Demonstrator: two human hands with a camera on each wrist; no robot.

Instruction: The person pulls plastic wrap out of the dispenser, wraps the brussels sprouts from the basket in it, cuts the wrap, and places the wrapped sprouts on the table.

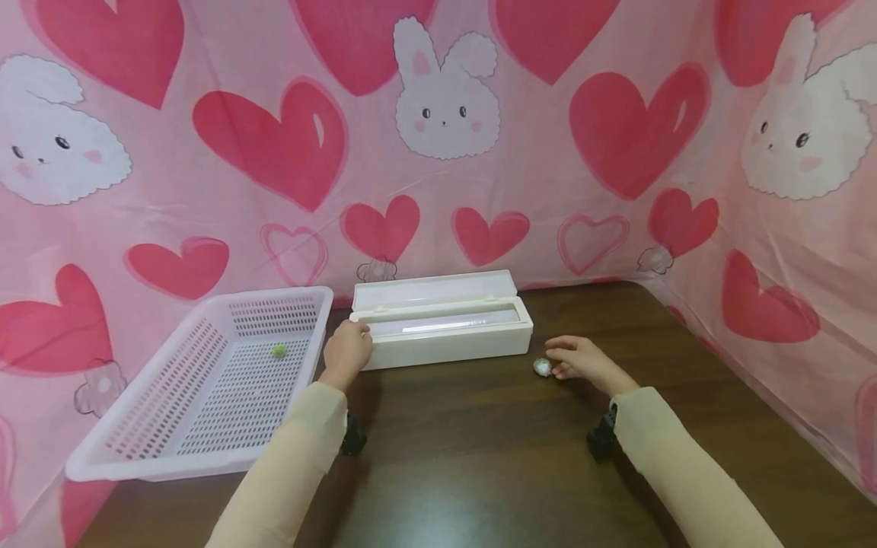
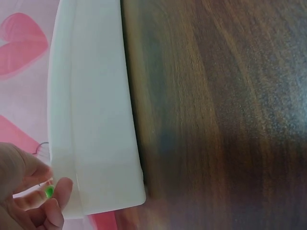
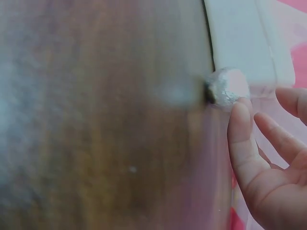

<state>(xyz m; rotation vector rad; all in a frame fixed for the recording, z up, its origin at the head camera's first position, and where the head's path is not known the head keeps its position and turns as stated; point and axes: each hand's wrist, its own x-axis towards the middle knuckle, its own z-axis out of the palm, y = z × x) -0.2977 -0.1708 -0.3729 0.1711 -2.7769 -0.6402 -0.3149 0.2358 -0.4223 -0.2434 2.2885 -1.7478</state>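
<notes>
A dark table (image 1: 445, 464) bears a white box (image 1: 445, 350); the left hand (image 1: 347, 350) is at its left end (whether gripping, I cannot tell). The right hand (image 1: 582, 364) has fingers apart, one tip at the silvery ball (image 1: 543, 367), left of them on the wood.

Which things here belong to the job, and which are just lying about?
Likely for the job:
open white box, left fingers at one end
silvery ball, right fingers at it

Seemingly lying about:
white basket
green item inside
</notes>
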